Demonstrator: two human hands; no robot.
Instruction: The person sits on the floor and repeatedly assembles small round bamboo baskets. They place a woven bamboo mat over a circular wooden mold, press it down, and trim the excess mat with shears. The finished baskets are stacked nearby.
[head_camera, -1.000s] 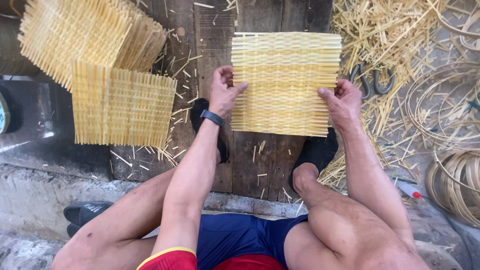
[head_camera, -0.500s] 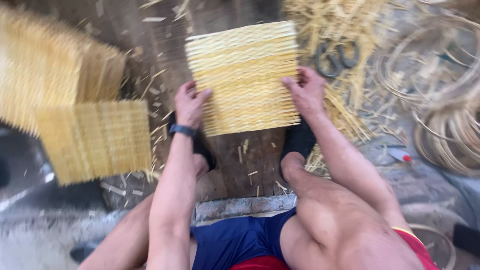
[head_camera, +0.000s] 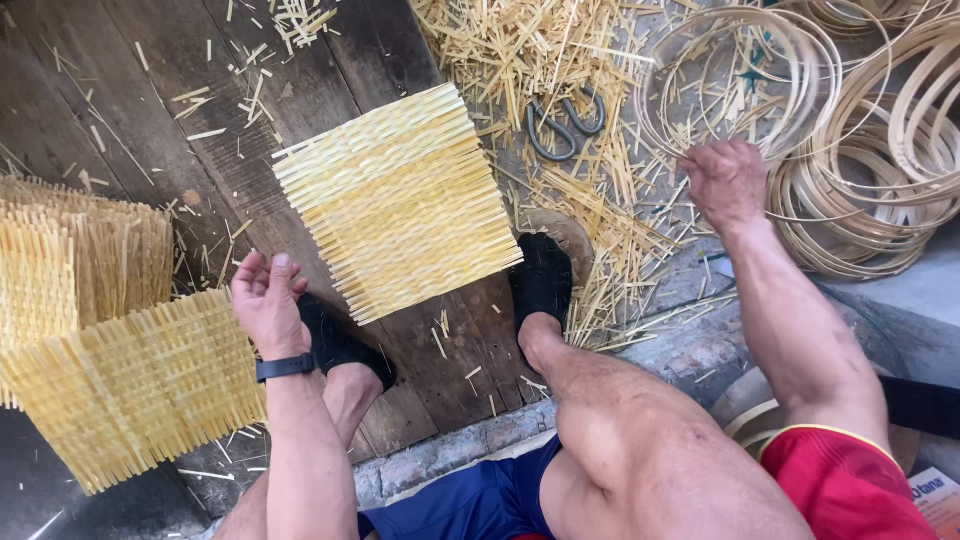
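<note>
A square woven bamboo mat lies flat on the wooden floor between my feet, with neither hand on it. My left hand hovers just left of the mat, palm up and fingers loosely apart, holding nothing; a black band is on its wrist. My right hand reaches out to the right, fingers curled over a thin bamboo hoop in the pile of coiled bamboo hoops. Whether it grips the hoop or only touches it is unclear.
Stacked woven mats sit at the left. Loose bamboo strips and offcuts litter the floor beyond the mat, with metal shears lying among them. A grey stone ledge runs under my legs.
Both hands have let go of the mat, which now lies on the floor. My right hand moved right to the hoops; my left hand drew back. The view has swung right.
</note>
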